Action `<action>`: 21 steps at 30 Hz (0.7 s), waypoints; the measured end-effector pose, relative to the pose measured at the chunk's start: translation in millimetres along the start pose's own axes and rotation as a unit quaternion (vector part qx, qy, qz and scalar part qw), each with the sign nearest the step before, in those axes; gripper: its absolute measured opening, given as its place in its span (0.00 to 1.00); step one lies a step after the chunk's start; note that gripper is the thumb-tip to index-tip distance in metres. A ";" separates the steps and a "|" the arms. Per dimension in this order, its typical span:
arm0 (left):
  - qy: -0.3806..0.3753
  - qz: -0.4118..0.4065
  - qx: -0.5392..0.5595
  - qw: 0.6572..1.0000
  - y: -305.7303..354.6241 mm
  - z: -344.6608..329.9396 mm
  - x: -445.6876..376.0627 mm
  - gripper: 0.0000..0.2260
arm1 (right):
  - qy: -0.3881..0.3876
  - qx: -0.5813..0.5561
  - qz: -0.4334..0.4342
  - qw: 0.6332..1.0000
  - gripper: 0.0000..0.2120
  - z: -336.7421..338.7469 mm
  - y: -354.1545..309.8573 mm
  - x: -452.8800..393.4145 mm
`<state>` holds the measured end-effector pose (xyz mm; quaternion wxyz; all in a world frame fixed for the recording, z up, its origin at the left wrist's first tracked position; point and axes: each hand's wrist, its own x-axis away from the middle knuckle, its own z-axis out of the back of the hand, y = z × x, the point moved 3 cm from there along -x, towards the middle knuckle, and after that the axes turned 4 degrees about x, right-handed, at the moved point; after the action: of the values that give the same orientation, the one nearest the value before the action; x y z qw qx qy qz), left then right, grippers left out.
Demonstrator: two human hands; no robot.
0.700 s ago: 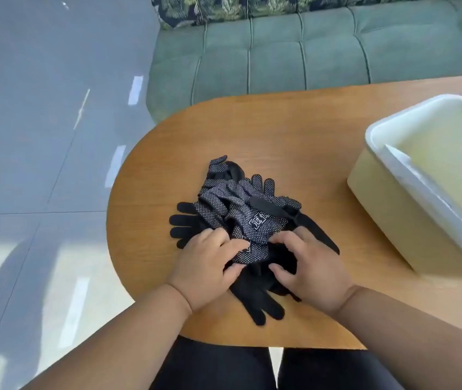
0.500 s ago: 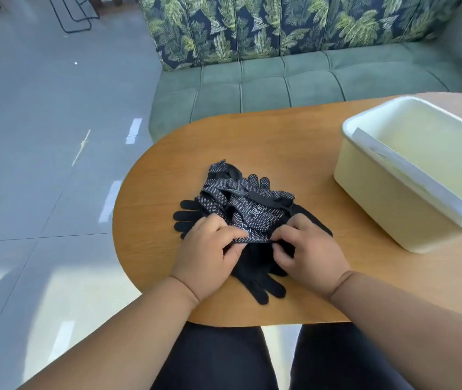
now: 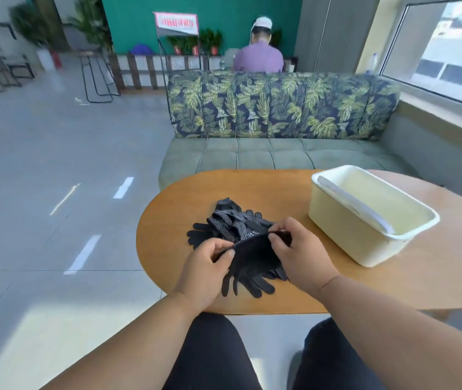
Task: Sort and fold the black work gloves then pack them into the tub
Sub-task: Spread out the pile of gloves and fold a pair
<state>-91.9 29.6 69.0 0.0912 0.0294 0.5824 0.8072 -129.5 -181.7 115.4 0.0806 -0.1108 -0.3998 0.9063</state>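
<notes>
Gloves in black are what my hands are busy with: my left hand pinches the cuff edge of one plain black glove between thumb and curled fingers, and my right hand pinches the same cuff at its other end, so the opening is stretched in a line between them. That glove hangs from my grip with its fingers pointing down toward me, their tips lying on the table near its front edge. Just behind it, touching it, sits the pile of gloves, a tangle of black knit with white-dotted palms turned up, and a few plain black fingers poking out on the left side. How many gloves are in the heap I cannot tell. To the right of the pile, a little apart from my right hand, stands the cream tub, rectangular and open at the top, set at a slant on the wooden top; I see nothing black inside it. Beyond the rounded table is a green sofa with a leaf-print backrest, and behind that a person sits facing away. My dark trousers show below the table edge.
</notes>
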 end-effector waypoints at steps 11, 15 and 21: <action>-0.079 0.144 -0.015 0.986 -58.5 -18.7 -20.2 0.14 | -0.019 -0.188 -0.266 0.945 0.07 -12.7 79.3 -12.9; -0.081 0.137 -0.084 0.984 -69.5 -33.3 -27.3 0.16 | -0.032 -0.205 -0.305 0.929 0.13 -13.8 112.8 -7.3; -0.057 0.088 -0.183 0.977 -68.2 -44.9 -39.3 0.17 | -0.018 -0.228 -0.302 0.926 0.15 -11.8 131.3 -10.7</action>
<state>-52.5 1.2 -7.6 0.0565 0.1093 0.4137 0.9021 -123.7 -263.5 11.6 0.3159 0.0158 -0.6114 0.7253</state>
